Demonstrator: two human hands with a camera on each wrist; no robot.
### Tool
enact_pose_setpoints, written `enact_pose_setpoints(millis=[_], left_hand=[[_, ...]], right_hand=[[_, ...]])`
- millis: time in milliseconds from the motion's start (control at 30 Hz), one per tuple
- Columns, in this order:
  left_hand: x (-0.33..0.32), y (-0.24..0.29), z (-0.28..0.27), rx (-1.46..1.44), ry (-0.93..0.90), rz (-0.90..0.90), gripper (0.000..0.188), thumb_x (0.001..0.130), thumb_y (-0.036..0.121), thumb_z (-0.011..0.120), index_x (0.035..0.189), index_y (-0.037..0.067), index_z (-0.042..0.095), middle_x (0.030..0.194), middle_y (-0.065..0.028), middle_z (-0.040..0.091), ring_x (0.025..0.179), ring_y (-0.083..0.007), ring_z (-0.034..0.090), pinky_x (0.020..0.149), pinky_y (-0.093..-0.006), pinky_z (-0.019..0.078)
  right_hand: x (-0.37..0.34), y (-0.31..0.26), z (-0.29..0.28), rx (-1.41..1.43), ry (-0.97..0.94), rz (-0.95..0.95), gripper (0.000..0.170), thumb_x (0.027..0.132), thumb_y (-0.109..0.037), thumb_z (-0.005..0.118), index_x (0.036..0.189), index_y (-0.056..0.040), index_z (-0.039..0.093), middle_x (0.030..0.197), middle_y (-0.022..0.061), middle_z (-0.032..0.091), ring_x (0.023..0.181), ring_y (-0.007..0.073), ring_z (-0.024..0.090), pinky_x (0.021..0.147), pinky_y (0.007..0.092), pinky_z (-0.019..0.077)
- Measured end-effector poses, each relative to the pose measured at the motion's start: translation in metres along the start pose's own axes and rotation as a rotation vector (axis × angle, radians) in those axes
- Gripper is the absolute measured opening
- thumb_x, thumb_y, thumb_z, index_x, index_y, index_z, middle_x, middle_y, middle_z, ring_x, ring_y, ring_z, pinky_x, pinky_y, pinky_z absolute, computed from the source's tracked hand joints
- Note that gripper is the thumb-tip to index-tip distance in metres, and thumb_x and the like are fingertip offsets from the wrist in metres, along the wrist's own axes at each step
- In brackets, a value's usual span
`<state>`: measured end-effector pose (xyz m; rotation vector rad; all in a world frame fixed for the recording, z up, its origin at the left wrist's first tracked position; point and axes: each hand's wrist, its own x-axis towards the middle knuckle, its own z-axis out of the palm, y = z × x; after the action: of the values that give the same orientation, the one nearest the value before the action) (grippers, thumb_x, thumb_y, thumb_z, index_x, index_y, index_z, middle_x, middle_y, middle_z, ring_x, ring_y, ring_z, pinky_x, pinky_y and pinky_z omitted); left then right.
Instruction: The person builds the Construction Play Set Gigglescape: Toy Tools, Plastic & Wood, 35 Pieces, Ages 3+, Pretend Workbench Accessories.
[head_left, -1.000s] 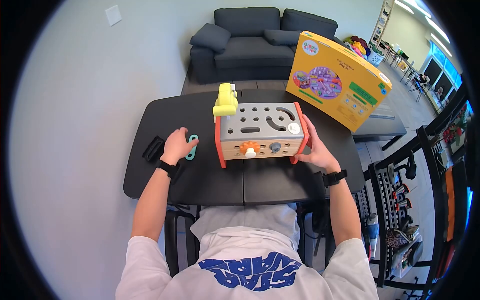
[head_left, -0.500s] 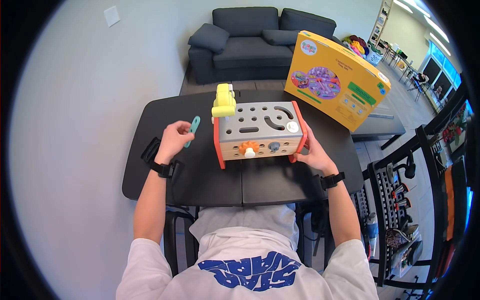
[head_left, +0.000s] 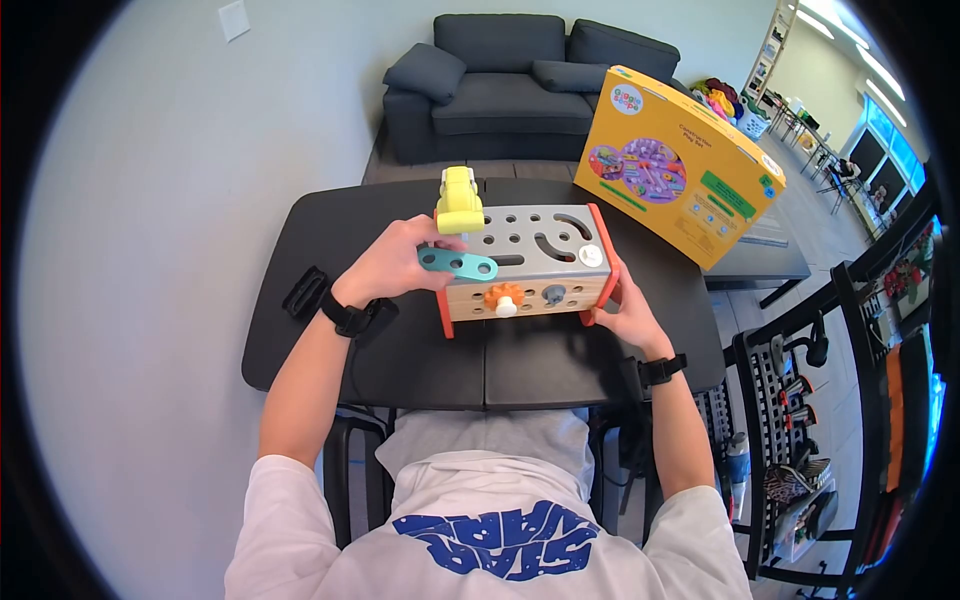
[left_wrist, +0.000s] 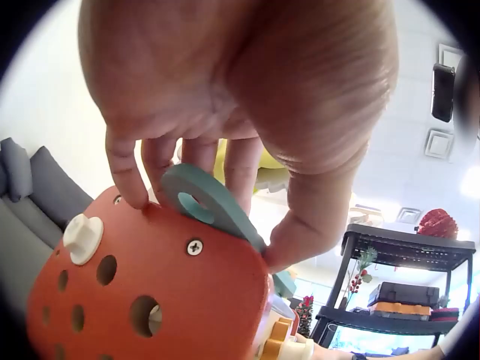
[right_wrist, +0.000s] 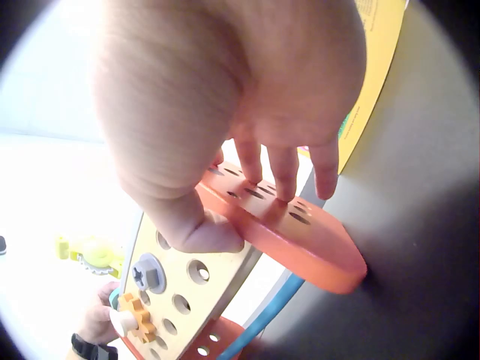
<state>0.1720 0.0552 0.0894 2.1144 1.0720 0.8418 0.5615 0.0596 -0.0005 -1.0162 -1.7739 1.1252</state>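
My left hand [head_left: 395, 262] pinches a teal toy strip with holes [head_left: 470, 267] between thumb and fingers. It holds the strip over the left end of a wooden toy workbench [head_left: 530, 268] with a grey top. In the left wrist view the strip [left_wrist: 234, 217] lies close along the edge of the red end panel [left_wrist: 202, 289]. My right hand [head_left: 632, 315] grips the other red end panel [right_wrist: 277, 225], thumb on the front side and fingers on the outer face. A yellow toy piece [head_left: 460, 205] stands at the bench's back left corner.
On the bench's front are an orange gear [head_left: 497, 296] and a grey bolt [head_left: 554, 295]; a white screw head [head_left: 591, 256] sits on top. A black object [head_left: 305, 291] lies on the table's left. The yellow box [head_left: 640, 120] stands behind, right.
My left hand has picked up the teal strip from the table and carried it right, over the workbench's left end. The right hand keeps its grip on the end panel.
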Motion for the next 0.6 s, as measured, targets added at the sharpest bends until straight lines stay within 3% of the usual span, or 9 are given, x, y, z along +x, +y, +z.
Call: enact_pose_setpoints(millis=[133,233,333,400,467,533,567,600], left_hand=[[0.002,0.007,0.001,-0.039,0.008,-0.050,0.047,0.070,0.016,0.083,0.115,0.007,0.072,0.106,-0.0112,0.068,0.100,-0.0267,0.065,0.092,-0.0356,0.0529],[-0.003,0.009,0.002,0.102,0.018,-0.027,0.044,0.074,0.021,0.086,0.114,0.007,0.073,0.107,-0.0106,0.069,0.107,-0.0257,0.065,0.096,-0.0355,0.0511],[-0.019,-0.009,-0.007,0.101,0.268,0.041,0.039,0.080,0.023,0.083,0.112,0.006,0.073,0.116,-0.0104,0.071,0.114,-0.0249,0.063,0.103,-0.0365,0.0477],[-0.036,-0.041,-0.026,0.288,0.406,-0.076,0.037,0.082,0.026,0.081,0.112,0.007,0.073,0.121,-0.0102,0.071,0.118,-0.0279,0.062,0.104,-0.0395,0.0476],[-0.062,-0.080,-0.048,0.518,0.465,-0.355,0.046,0.082,0.030,0.081,0.120,0.008,0.070,0.124,-0.0105,0.070,0.122,-0.0303,0.061,0.105,-0.0428,0.0472],[-0.091,-0.097,-0.059,0.808,0.409,-0.653,0.061,0.079,0.033,0.082,0.132,0.010,0.063,0.127,-0.0119,0.068,0.124,-0.0321,0.060,0.105,-0.0430,0.0476],[-0.103,-0.104,-0.061,0.809,0.409,-0.652,0.061,0.079,0.033,0.082,0.132,0.010,0.063,0.127,-0.0119,0.068,0.124,-0.0321,0.060,0.105,-0.0430,0.0476],[-0.115,-0.110,-0.062,0.826,0.384,-0.760,0.066,0.077,0.031,0.084,0.135,0.010,0.060,0.128,-0.0135,0.067,0.124,-0.0328,0.060,0.105,-0.0425,0.0480]], right_hand=[[0.000,0.000,0.001,0.005,0.010,0.005,0.104,0.069,0.006,0.071,0.161,-0.0091,0.024,0.146,0.0136,0.052,0.137,0.0283,0.052,0.114,0.0405,0.0410],[-0.001,-0.004,0.002,0.005,0.015,0.026,0.101,0.071,0.005,0.071,0.160,-0.0088,0.025,0.143,0.0134,0.054,0.135,0.0282,0.054,0.112,0.0401,0.0433],[-0.005,-0.001,0.000,-0.032,0.034,-0.014,0.098,0.073,0.004,0.072,0.159,-0.0086,0.028,0.143,0.0145,0.055,0.132,0.0282,0.056,0.111,0.0411,0.0446],[-0.012,-0.007,0.000,-0.059,0.062,-0.068,0.093,0.076,0.003,0.071,0.158,-0.0088,0.029,0.146,0.0163,0.053,0.132,0.0292,0.056,0.110,0.0427,0.0456],[-0.017,-0.013,-0.001,-0.062,0.073,-0.107,0.090,0.077,0.003,0.070,0.158,-0.0086,0.031,0.146,0.0164,0.053,0.132,0.0299,0.056,0.110,0.0429,0.0461],[-0.018,-0.022,-0.003,-0.068,0.087,-0.154,0.088,0.077,0.003,0.068,0.157,-0.0084,0.033,0.146,0.0165,0.052,0.133,0.0306,0.055,0.110,0.0431,0.0465],[-0.020,-0.026,-0.004,-0.103,0.100,-0.196,0.084,0.077,0.003,0.067,0.155,-0.0082,0.037,0.145,0.0157,0.053,0.132,0.0310,0.056,0.109,0.0428,0.0471],[-0.021,-0.031,-0.004,-0.136,0.112,-0.240,0.081,0.077,0.003,0.066,0.153,-0.0080,0.040,0.145,0.0149,0.053,0.131,0.0314,0.056,0.108,0.0424,0.0476]])
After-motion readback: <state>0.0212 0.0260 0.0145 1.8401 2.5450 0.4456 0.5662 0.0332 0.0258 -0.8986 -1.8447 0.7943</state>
